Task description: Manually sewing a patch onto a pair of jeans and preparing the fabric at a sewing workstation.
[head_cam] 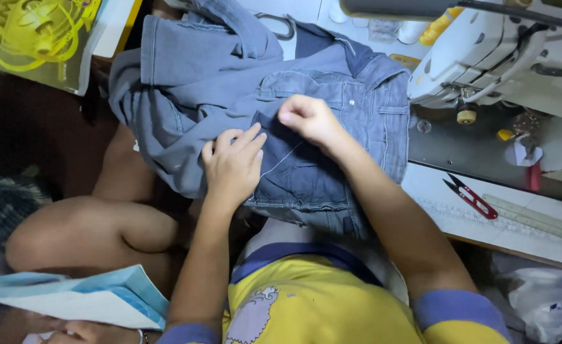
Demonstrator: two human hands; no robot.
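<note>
At the far left, a yellow plastic object point(36, 28) is seen on the edge of a surface, and a pale blue bag point(96, 296) lies low beside a bare knee point(96, 232). Next, a grey-blue denim garment point(185, 83) is draped over the lap and onto the table edge, its bulk bunched up and folded over itself. The left hand point(233, 162) is laid flat on the cloth, fingers together and slightly curled, pressing a dark inner fold down. Just to its right, the right hand point(309, 118) is closed in a pinch, thumb against fingertips; a thin pale thread point(281, 159) is seen running across the denim below it, though what is pinched cannot be made out. The denim is judged to be heavy, soft yet fairly stiff at its seams, not slippery, and best gripped at the waistband or a stitched edge. Further right, a white sewing machine point(485, 57) stands on the table point(548, 239), with red-handled thread snips point(471, 196) and a ruler point(536, 220) lying near it.
</note>
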